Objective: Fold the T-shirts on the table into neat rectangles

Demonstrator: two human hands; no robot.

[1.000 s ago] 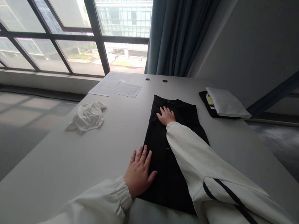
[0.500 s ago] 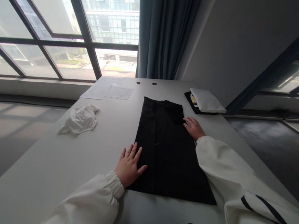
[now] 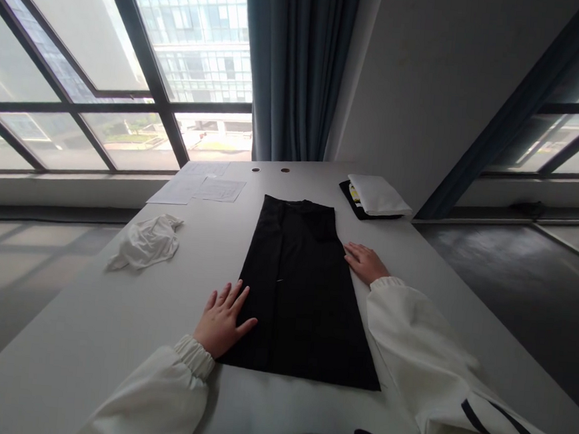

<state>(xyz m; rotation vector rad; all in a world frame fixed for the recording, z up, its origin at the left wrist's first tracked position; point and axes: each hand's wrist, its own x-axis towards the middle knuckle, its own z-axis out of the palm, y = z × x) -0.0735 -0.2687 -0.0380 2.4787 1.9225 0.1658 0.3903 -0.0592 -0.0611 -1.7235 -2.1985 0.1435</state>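
Black cloth (image 3: 307, 305) lies ptly under L hand (image 3: 221, 325).

So we've got the garment (image 3: 307, 312) lying mid-tabletop (image 3: 125, 324), our left grip (image 3: 221, 322) on its left edge, our right grip (image 3: 366, 263) at its right edge, farther up. Left of the garment we have a cloth (image 3: 150, 241), with papers (image 3: 171, 189) behind that, toward the far left corner. Two holes (image 3: 256, 169) sit behind the garment, and a stack (image 3: 379, 196) lies near the far right corner. Behind our tabletop hangs a curtain (image 3: 301, 71).
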